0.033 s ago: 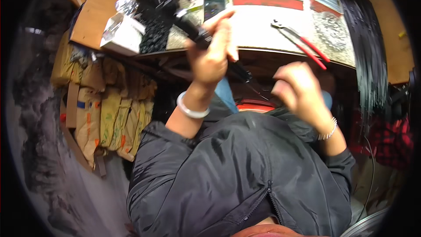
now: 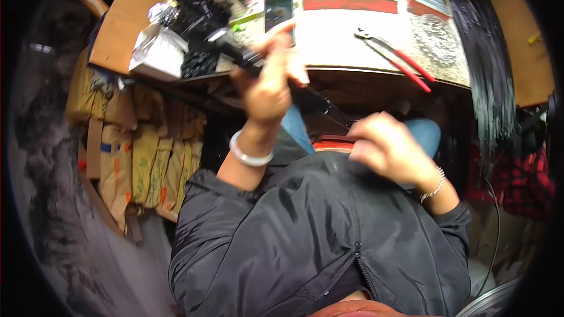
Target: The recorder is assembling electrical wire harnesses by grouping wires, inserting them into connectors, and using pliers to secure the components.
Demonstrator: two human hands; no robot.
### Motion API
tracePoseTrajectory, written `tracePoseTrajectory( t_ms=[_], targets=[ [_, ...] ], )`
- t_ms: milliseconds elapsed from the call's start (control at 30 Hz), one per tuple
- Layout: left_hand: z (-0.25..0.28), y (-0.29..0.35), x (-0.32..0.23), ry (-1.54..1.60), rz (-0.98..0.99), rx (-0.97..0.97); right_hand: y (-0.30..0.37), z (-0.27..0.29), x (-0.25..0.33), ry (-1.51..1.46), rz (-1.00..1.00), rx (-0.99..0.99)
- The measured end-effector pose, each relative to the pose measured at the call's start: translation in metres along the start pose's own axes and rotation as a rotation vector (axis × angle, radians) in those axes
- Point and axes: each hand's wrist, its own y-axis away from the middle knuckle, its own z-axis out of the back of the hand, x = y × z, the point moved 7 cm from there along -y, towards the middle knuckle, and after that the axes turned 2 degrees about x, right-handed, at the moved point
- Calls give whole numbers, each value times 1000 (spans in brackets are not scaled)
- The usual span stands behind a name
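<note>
Head view: your left hand (image 2: 267, 85) is clamped round a black tool (image 2: 235, 53), up at 12 o'clock over the desk (image 2: 117, 29) edge. Your right hand (image 2: 390, 149) sits apart at 3 o'clock, fingers curled; can't tell if it pinches the thin wire (image 2: 329, 108) running from the tool. My guess: tug too hard and that wire slips or snaps. White box (image 2: 155, 53) at 10, red-striped white sheet (image 2: 346, 23) at 12, brown sacks (image 2: 141, 164) at 9.

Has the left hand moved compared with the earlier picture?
No. The left hand grips the black tool at the same spot, just below the phone on the desk.
</note>
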Motion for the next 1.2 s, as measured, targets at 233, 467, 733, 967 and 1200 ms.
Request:
tracePoseTrajectory(
  t_ms=[233, 467, 733, 967, 1200],
  targets=[
    [-27, 56, 30, 888, 223, 149, 42, 16, -9, -926, 121, -730],
    [-93, 138, 86, 294, 1028, 900, 35, 43, -31, -1023, 142, -897],
    [-117, 21, 8, 68, -48, 719, 7, -58, -85, -636, -420, -749],
    [-128, 10, -8, 252, 35, 875, -8, 41, -39, -798, 30, -590],
    [-126, 14, -12, 144, -109, 609, -17, 81, 4, -439, 84, -644]
  ],
)
